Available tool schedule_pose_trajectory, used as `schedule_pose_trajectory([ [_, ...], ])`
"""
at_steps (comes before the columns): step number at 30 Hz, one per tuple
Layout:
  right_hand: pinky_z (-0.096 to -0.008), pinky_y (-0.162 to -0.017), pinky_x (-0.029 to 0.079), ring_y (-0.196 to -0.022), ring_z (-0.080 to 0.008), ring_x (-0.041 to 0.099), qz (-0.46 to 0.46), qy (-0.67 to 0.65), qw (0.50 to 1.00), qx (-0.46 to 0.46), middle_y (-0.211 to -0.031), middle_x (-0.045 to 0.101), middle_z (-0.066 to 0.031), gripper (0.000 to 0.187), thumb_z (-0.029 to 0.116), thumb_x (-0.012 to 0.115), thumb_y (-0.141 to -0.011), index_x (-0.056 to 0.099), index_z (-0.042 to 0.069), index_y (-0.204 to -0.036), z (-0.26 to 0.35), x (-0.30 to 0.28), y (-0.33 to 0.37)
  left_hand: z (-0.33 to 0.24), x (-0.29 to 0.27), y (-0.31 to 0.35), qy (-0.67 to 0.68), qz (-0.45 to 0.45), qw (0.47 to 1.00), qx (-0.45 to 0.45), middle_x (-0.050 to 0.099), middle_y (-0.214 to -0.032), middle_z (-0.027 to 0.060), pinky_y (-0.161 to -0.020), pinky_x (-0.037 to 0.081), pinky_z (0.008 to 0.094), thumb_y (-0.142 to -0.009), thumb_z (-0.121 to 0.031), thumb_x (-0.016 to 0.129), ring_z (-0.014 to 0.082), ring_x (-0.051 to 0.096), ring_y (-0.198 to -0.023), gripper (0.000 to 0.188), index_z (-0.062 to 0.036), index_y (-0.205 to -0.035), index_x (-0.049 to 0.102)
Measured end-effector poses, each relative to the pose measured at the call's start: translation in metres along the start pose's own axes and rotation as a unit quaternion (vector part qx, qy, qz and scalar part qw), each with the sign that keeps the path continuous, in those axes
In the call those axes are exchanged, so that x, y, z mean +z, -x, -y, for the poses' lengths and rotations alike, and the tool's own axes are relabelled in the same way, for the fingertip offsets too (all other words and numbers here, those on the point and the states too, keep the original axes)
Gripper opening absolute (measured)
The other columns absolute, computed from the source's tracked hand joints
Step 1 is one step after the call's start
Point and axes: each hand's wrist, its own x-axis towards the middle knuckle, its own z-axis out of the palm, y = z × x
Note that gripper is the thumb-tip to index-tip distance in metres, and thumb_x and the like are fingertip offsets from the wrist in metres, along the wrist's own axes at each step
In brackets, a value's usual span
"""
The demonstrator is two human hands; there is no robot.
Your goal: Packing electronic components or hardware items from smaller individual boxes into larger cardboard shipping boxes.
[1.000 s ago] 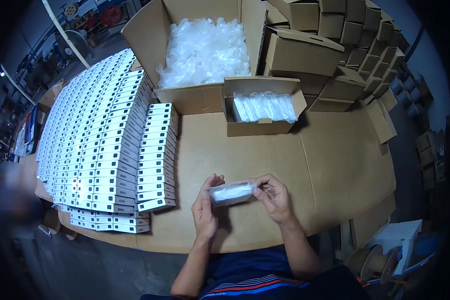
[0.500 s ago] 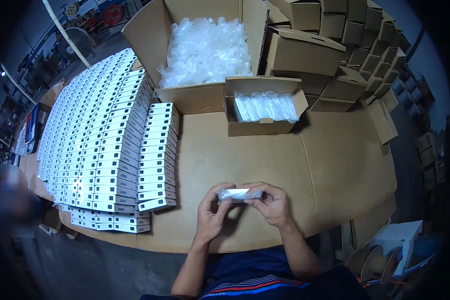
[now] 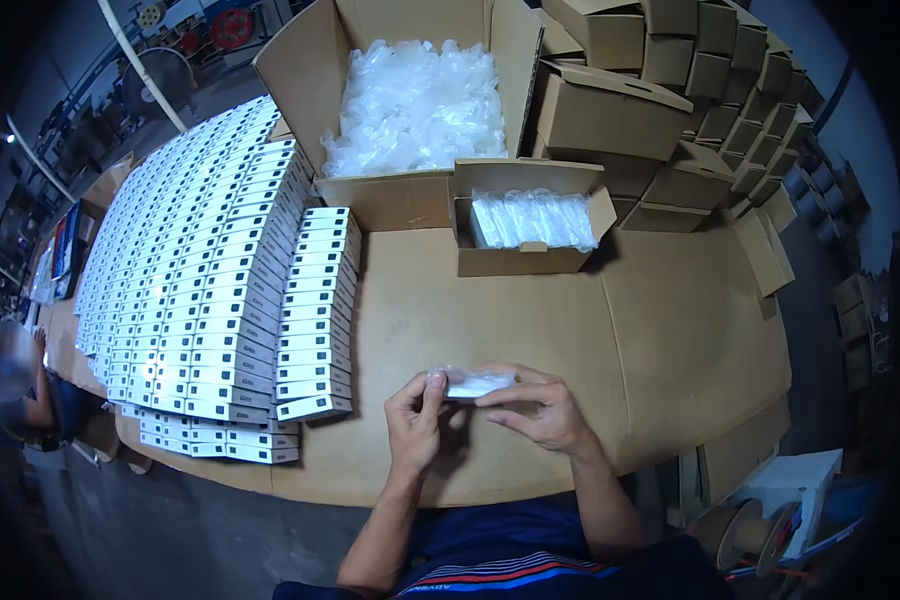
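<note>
Between my hands, above the near middle of the table, is a small white box in a clear plastic bag [image 3: 478, 385]. My left hand [image 3: 414, 422] grips its left end, thumb on the near side and fingers behind. At the other end, my right hand [image 3: 550, 412] holds it with fingers behind and the index finger along its near lower edge. The right thumb hangs lower, apart from the package. Farther off stands an open carton [image 3: 510, 262] with a row of plastic-bagged white packages [image 3: 535, 220].
Stacked white boxes [image 3: 210, 300] fill the table's left side. A large open carton [image 3: 390, 203] of clear plastic bags [image 3: 415, 105] stands at the back. Brown cartons [image 3: 615, 115] pile up at the back right. Another person [image 3: 30, 390] is at the far left, beside the table [image 3: 490, 320].
The package has tilted, and more of its plastic-covered face shows. My right thumb has dropped away from it, and the right index finger has moved across its near edge.
</note>
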Motion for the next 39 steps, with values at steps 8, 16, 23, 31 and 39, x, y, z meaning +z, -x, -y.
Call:
schedule_pose_trajectory([
  [8, -0.0386, -0.097, 0.053, -0.103, -0.0262, 0.072, 0.018, 0.138, 0.989, 0.050, -0.107, 0.078, -0.0078, 0.036, 0.007, 0.086, -0.076, 0.078, 0.007, -0.110, 0.000, 0.009, -0.002, 0.016, -0.005, -0.004, 0.001, -0.049, 0.998, 0.044, 0.064, -0.082, -0.0011, -0.060, 0.042, 0.0211, -0.111, -0.020, 0.050, 0.0034, 0.054, -0.068, 0.029, 0.0017, -0.110, 0.068],
  [16, -0.0440, -0.103, 0.049, -0.119, -0.0302, 0.066, 0.001, 0.136, 0.988, 0.072, -0.114, 0.077, -0.0088, 0.033, 0.010, 0.086, -0.077, 0.078, 0.006, -0.108, -0.005, 0.006, 0.004, -0.006, -0.018, 0.002, 0.009, 0.035, 0.999, 0.000, 0.069, -0.099, 0.0048, -0.077, 0.050, 0.0236, -0.106, -0.010, 0.055, 0.0070, 0.063, -0.093, 0.040, -0.0031, -0.145, 0.050],
  [23, -0.0474, -0.115, 0.042, -0.136, -0.0363, 0.055, 0.020, 0.131, 0.991, 0.012, -0.129, 0.070, -0.0140, 0.036, 0.003, 0.085, -0.074, 0.077, 0.007, -0.109, 0.000, -0.005, -0.004, -0.017, -0.022, 0.000, -0.186, 0.190, 0.959, 0.101, 0.064, -0.123, 0.0116, -0.097, 0.052, 0.0313, -0.093, 0.002, 0.071, 0.0187, 0.064, -0.114, 0.039, 0.0021, -0.131, 0.061],
  [31, -0.0393, -0.096, 0.055, -0.115, -0.0325, 0.066, 0.007, 0.211, 0.976, -0.056, -0.125, 0.069, -0.0129, 0.031, -0.001, 0.081, -0.077, 0.072, 0.002, -0.106, 0.022, -0.010, -0.017, -0.017, -0.014, -0.003, -0.151, 0.185, 0.971, 0.033, 0.065, -0.121, 0.0105, -0.094, 0.054, 0.0317, -0.096, 0.001, 0.066, 0.0168, 0.065, -0.108, 0.030, 0.0036, -0.126, 0.061],
  [39, -0.0413, -0.076, 0.054, -0.087, -0.0288, 0.063, 0.173, 0.340, 0.919, -0.102, -0.093, 0.063, -0.0086, 0.023, 0.008, 0.077, -0.083, 0.068, 0.006, -0.104, 0.039, -0.033, -0.043, -0.020, -0.009, -0.026, -0.217, 0.207, 0.949, 0.098, 0.068, -0.115, 0.0116, -0.088, 0.055, 0.0308, -0.098, -0.005, 0.066, 0.0168, 0.067, -0.101, 0.025, 0.0021, -0.122, 0.062],
])
